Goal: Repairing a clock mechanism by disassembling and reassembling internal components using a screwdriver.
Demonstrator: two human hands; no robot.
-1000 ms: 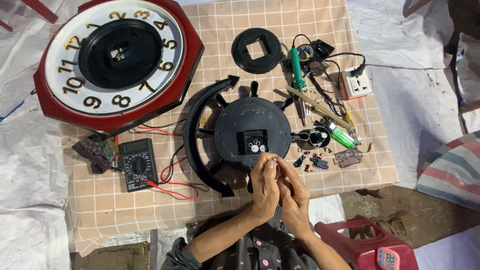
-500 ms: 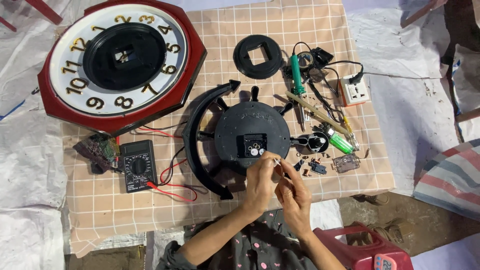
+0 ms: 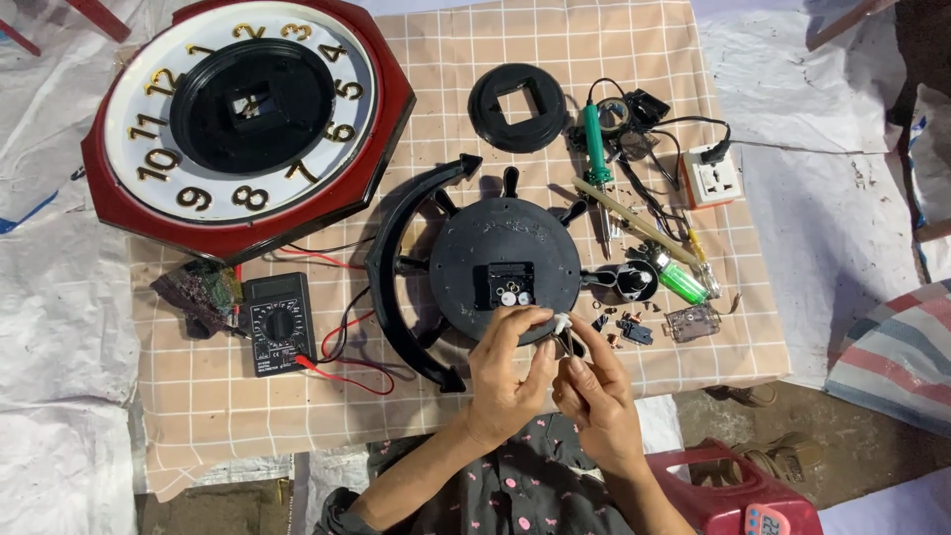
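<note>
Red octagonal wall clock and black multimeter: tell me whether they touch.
Apart. The head view shows checked cloth and a red lead between the red octagonal wall clock and the black multimeter below it.

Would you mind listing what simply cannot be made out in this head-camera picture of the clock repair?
- Head view: the tiny white piece between the two hands is too small to identify.
- Head view: the left hand and right hand cover the lower edge of the round black clock back.
- Head view: the small loose parts beside it are too small to name.
- Head view: the red stool is cut off by the bottom edge.
</note>
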